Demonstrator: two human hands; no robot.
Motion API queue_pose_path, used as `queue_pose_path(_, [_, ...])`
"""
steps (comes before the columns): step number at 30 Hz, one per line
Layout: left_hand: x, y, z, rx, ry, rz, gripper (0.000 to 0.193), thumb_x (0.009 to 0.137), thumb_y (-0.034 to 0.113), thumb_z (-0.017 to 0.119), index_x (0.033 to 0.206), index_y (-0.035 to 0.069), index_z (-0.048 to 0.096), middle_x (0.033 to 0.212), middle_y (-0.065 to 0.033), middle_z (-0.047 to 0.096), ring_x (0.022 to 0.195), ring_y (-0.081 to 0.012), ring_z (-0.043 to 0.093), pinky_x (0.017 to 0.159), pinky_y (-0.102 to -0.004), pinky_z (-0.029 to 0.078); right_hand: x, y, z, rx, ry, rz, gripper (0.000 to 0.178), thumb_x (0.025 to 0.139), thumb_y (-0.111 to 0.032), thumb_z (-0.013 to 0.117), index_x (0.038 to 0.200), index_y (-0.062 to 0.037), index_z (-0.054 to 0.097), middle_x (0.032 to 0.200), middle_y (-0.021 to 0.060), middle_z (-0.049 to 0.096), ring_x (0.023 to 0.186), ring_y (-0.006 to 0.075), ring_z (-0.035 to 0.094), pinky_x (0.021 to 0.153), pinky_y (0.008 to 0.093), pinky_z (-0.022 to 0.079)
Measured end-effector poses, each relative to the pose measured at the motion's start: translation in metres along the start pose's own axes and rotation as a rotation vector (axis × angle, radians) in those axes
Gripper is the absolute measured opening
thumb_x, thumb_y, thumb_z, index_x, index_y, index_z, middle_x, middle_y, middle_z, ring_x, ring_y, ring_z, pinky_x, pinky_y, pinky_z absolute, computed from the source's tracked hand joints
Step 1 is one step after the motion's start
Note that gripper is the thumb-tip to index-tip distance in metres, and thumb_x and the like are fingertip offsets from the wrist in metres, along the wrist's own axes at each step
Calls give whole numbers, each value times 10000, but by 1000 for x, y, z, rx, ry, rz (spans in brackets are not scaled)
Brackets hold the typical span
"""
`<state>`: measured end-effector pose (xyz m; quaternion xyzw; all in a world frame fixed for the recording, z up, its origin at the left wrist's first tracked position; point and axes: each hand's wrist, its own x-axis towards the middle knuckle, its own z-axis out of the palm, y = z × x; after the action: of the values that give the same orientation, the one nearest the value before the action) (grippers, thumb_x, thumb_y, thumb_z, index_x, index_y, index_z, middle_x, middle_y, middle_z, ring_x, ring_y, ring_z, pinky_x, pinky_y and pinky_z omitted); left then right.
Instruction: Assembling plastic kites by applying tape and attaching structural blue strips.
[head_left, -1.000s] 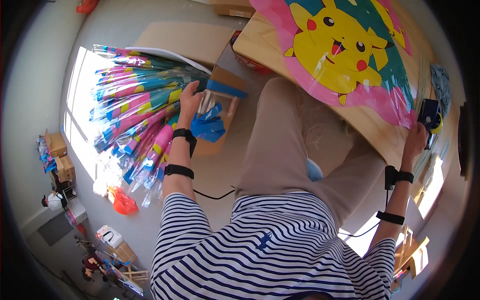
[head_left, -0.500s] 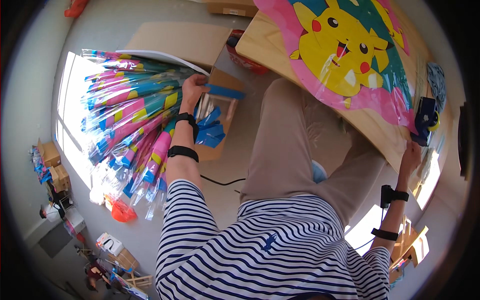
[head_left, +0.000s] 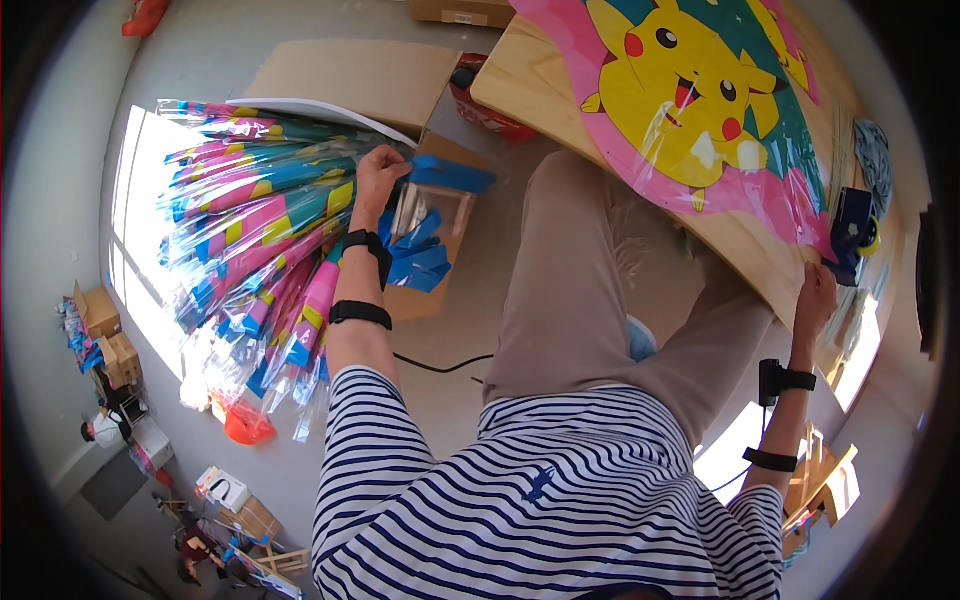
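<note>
My left hand (head_left: pixel 376 182) reaches to the cardboard box (head_left: pixel 445 210), its thumb and fingers pinched at the near end of a flat blue strip (head_left: pixel 452 174). More blue strips (head_left: pixel 420 258) hang from the box beside my wrist. Left of that hand, a fanned bundle of pink, teal and yellow printed plastic (head_left: pixel 265 205) spills out in clear film. My right hand (head_left: pixel 818 297) is closed at the table's right edge, just below the pointed corner of a plastic sheet (head_left: pixel 680 100) with a yellow cartoon animal. What its fingers hold is too small to make out.
A dark blue tape dispenser (head_left: pixel 850 232) and a grey-blue cloth (head_left: pixel 873 160) lie along the right of the wooden table (head_left: pixel 540 85). A black cable (head_left: pixel 440 368) crosses the floor. An orange plastic piece (head_left: pixel 247 424) lies below the bundle; other people are far off, lower left.
My left hand has shifted slightly, and the near end of the blue strip has risen closer to its fingertips. My right hand has moved slightly up toward the sheet's corner.
</note>
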<state>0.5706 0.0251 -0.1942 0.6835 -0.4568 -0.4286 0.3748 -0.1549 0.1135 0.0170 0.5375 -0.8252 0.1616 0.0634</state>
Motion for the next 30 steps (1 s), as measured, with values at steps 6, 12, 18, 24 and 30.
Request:
queue_pose_path(6, [-1, 8, 3, -34, -44, -42, 103, 758, 40, 743, 802, 9, 655, 708, 3, 603, 674, -97, 532, 632, -263, 430, -3, -2, 2, 47, 13, -27, 198, 910, -200, 677, 979, -14, 682, 888, 101, 662, 791, 226, 627, 759, 331, 486])
queue_pose_path(12, [-3, 17, 2, 45, -60, -29, 59, 819, 49, 702, 826, 32, 645, 736, 15, 591, 707, -89, 521, 660, -250, 420, -6, -1, 1, 81, -7, 22, 184, 903, -180, 687, 968, -9, 678, 878, 101, 651, 792, 210, 620, 759, 327, 482])
queue_pose_path(18, [-1, 20, -5, 43, -89, -21, 48, 837, 52, 689, 841, 39, 643, 750, 19, 587, 720, -88, 522, 679, -246, 423, -7, 0, 4, 69, -54, 15, 226, 913, -216, 677, 1007, -11, 690, 921, 119, 673, 849, 234, 635, 797, 342, 488])
queue_pose_path(24, [-3, 20, 0, 148, -63, -8, 81, 802, 72, 716, 830, 16, 666, 721, -21, 618, 696, -115, 545, 665, -279, 448, -9, -10, 5, 77, -45, -6, 191, 903, -188, 689, 951, -3, 684, 828, 120, 639, 771, 218, 602, 738, 333, 474])
queue_pose_path(30, [-5, 21, 6, 258, -28, 14, 143, 798, 127, 728, 843, 1, 679, 701, -77, 628, 686, -170, 569, 667, -325, 460, -11, -3, 2, 79, -16, -46, 170, 891, -161, 700, 915, 5, 673, 784, 110, 625, 712, 199, 579, 698, 321, 465])
